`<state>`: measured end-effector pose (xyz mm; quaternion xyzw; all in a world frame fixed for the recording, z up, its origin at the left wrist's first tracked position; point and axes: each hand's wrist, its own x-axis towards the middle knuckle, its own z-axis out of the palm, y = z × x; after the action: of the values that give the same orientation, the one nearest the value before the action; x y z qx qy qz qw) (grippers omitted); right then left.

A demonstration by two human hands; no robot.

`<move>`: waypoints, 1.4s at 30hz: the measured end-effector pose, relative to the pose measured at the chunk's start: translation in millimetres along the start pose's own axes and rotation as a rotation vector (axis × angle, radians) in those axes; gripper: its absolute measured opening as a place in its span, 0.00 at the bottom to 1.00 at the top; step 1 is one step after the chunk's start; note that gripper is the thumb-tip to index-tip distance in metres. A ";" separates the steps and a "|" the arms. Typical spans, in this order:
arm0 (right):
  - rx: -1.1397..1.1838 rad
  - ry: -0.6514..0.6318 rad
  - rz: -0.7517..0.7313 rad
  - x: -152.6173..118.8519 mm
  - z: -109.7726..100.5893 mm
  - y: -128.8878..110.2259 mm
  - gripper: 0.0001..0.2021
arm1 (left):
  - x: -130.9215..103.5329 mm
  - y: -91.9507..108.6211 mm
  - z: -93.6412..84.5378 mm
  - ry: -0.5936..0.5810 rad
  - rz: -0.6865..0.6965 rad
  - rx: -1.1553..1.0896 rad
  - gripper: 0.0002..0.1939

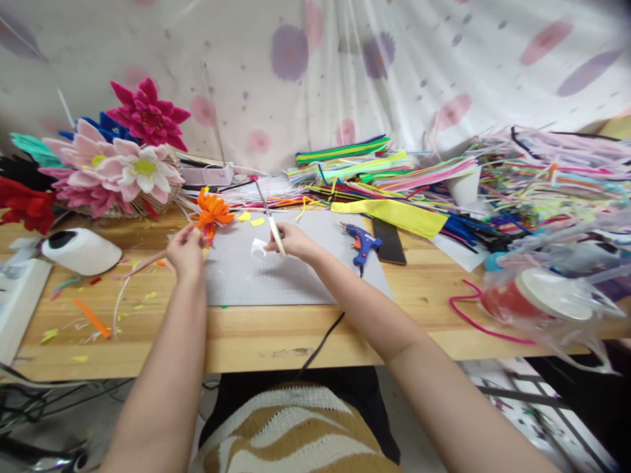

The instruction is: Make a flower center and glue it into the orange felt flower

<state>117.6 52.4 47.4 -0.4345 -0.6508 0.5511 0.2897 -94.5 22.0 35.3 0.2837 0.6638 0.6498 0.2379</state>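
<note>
Pinches an orange flower with fuzzy, pointed petals [214, 209] by its underside between thumb and fingers of the left hand [186, 249], above the left edge of a grey, flat cutting mat [296, 279]. Grasps white-handled metal scissors [276, 234] in the right hand [294, 241], with the blades pointing away towards the back of the wooden bench [246, 348] and well apart from the petals. Cannot tell, for blur, the exact spread of the blades. Near the right fingertips, shows a small white piece [258, 249]; cannot tell loose from held.

Looks, by judgement, like work on the flower at a point between cuts: flower raised in one hand, scissors in the other, no contact between the two. Calls, for any cut from here, for a steady pinch at the base, a turn of the blades towards the flower and care around the soft petals.

Beyond the scissors, includes small yellow scraps [257, 222] on the mat and bundled, many-coloured fuzzy stems [340, 154] behind. To the right, includes a blue glue gun with an orange trigger [363, 244], lying on the mat, untouched by either hand.
</note>
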 end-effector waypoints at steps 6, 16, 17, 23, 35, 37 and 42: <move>0.158 -0.007 0.043 -7.2 -3.6 2.9 0.17 | 11.6 4.0 -39.4 0.057 0.218 0.451 0.17; -0.062 -0.075 0.016 -14.8 -13.8 -9.0 0.16 | -58.2 14.5 25.4 -0.709 -0.155 0.132 0.16; -0.079 -0.074 0.009 -15.2 -16.5 -9.2 0.17 | -61.5 16.5 27.5 -0.742 -0.212 0.110 0.15; 0.025 0.075 -0.053 -18.6 -30.0 -3.6 0.19 | -72.8 25.7 41.9 -0.608 -0.411 -0.230 0.08; -0.276 -0.307 -0.073 -44.1 -33.0 1.2 0.24 | -95.3 33.9 77.9 -0.247 -0.810 -0.856 0.07; -0.240 -0.311 -0.052 -43.3 -31.8 0.7 0.24 | -100.5 28.6 79.5 -0.252 -0.752 -0.852 0.07; -0.180 -0.362 -0.017 -44.2 -32.1 5.3 0.24 | -104.7 20.3 76.4 -0.173 -0.646 -0.824 0.07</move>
<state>166.5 28.3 54.0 -0.3468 -0.7427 0.5572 0.1325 35.1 5.7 46.7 0.0002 0.3850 0.7245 0.5717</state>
